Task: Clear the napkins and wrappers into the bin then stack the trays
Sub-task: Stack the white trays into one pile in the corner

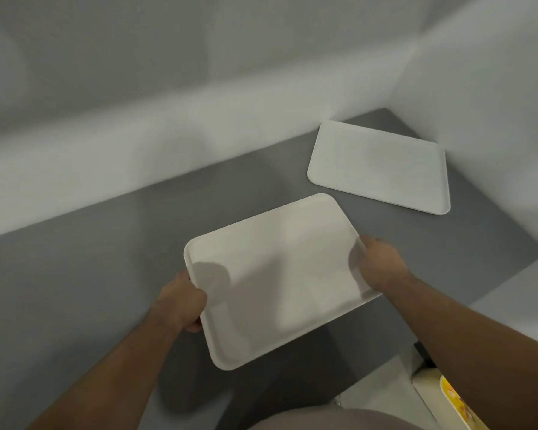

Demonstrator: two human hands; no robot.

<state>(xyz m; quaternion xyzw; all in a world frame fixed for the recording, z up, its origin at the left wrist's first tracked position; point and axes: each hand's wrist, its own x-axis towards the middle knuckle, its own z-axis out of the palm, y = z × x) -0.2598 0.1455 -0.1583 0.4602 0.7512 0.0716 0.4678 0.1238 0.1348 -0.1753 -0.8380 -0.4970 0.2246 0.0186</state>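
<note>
Head view, left hand [180, 301] and right hand [381, 263] fingers clamping near tray [277, 274]; far tray [379, 166] flat on grey counter [106, 259], no readable writing

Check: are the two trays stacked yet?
No: the near tray is held in the grip of the left hand and right hand, while the far tray lies apart on the grey table.

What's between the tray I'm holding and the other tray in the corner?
Nothing visible. Only bare grey tabletop separates the held tray, gripped by the left hand and right hand, from the far tray.
</note>
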